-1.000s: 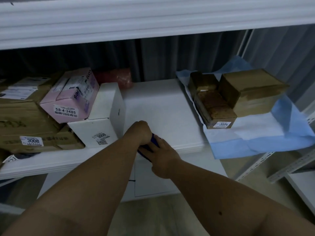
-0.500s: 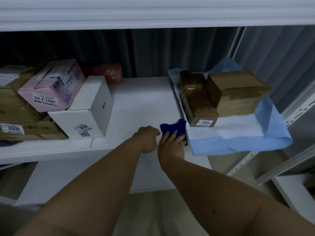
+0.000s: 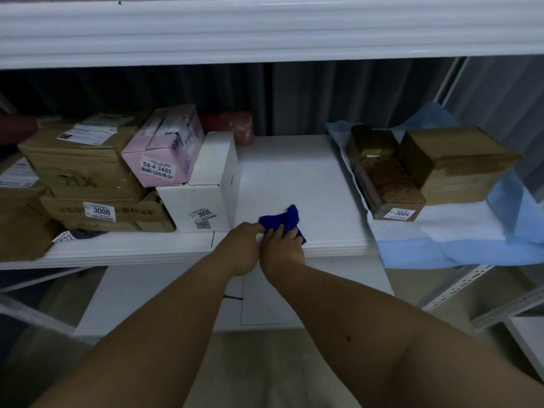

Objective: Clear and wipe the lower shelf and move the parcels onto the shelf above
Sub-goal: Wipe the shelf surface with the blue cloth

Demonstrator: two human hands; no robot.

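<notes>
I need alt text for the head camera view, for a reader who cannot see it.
Two bare hands, left hand and right hand, hold a dark blue cloth together at the front edge of a white shelf. Labelled parcels are stacked on the left; brown boxes sit on a pale blue sheet on the right.

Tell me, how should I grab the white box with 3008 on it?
Grip the white box by its two long sides, probably best with both hands, reaching in from the front. Its right side faces bare shelf, so a hand fits there; the pink box leans on its left top edge, so lift that off first.
</notes>
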